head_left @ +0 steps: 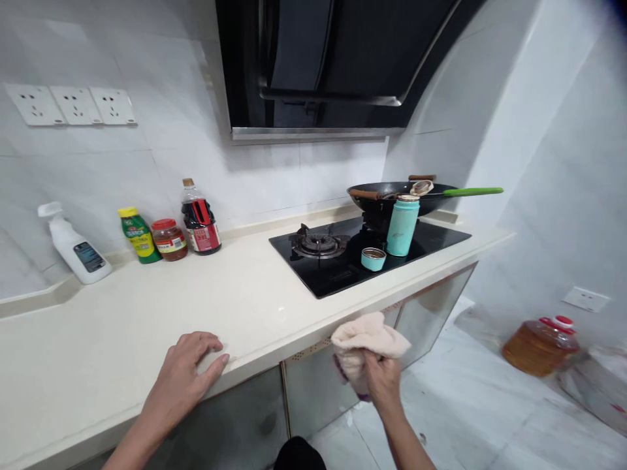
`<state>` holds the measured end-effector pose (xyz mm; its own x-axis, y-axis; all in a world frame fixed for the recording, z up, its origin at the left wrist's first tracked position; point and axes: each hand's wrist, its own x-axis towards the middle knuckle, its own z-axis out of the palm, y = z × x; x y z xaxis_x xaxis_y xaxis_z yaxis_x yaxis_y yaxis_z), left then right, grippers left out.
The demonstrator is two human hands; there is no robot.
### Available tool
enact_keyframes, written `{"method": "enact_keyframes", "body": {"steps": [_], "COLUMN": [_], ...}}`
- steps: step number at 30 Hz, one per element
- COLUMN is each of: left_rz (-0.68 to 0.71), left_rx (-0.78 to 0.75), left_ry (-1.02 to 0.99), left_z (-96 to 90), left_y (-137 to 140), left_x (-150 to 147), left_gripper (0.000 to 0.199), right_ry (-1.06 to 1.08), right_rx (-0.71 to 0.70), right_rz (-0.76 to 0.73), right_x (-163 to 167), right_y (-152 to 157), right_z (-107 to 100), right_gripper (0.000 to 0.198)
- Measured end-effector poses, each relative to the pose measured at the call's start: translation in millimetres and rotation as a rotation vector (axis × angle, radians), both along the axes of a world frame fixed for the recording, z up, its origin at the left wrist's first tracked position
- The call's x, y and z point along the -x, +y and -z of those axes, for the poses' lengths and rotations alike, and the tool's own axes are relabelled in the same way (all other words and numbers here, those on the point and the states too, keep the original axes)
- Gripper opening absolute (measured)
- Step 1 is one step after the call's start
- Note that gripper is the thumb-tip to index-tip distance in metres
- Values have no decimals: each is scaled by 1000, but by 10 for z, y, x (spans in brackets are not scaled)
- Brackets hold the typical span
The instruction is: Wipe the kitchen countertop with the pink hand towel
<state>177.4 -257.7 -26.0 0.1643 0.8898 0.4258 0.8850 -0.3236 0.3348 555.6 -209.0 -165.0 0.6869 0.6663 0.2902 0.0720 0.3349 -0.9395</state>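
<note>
Left hand (189, 375) lies flat, fingers spread, on the smooth countertop (147, 313); right hand (379, 378) grips a soft crumpled cloth (365, 339).

Labels are showing on the spray bottle (74, 247), green bottle (138, 235), jar (169, 239) and sauce bottle (199, 219), but their print is appearing too small to read; faint marking on the hob (343, 275) is possibly a brand.

The left hand (189, 369) lies palm down, fingers spread and slightly curled, thumb stretched out to the side, its forearm reaching up from the lower left. The right hand (379, 375) is raised lower down and further right, fingers closed in a grip, its forearm rising from the bottom edge.
</note>
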Motion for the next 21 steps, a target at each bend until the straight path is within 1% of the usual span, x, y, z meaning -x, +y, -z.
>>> {"method": "enact_keyframes", "body": {"steps": [1,3,5,7,9,11,13,15,19,20,21], "left_rz": [-2,-7,-14,-18,-22,-23,-27,-40,-91,-103,-115], "left_rx": [-1,-2,2,9,17,30,38,32,-16,-27,-33], "left_ry": [-3,-6,-13,-25,-39,-50,-66,-98,-199,-231,-269], "left_z": [-3,-11,-19,-23,-26,-31,-37,-38,-12,-3,4], "left_y": [-7,-22,-37,-51,-61,-69,-72,-72,-60,-54,-47], "left_x": [-6,-27,-52,-75,-92,-104,-112,-113,-63,-36,-4], "left_gripper": [32,30,29,29,29,28,29,32,42,44,46], "right_ry": [-12,-115,-284,-448,-562,-688,-811,-925,-1092,-1117,-1132], "right_rx": [0,-4,-15,-42,-85,-128,-160,-192,-300,-334,-377], "right_rz": [38,111,145,129,89,56,3,-69,-218,-261,-313], "right_x": [-124,-394,-601,-667,-570,-329,31,494,1575,1824,2041], "right_y": [-13,41,183,359,497,540,468,300,-150,-256,-350], "right_z": [-71,-249,-432,-582,-688,-761,-818,-866,-902,-889,-868], "right_gripper": [61,69,62,52,47,45,40,35,24,24,33]}}
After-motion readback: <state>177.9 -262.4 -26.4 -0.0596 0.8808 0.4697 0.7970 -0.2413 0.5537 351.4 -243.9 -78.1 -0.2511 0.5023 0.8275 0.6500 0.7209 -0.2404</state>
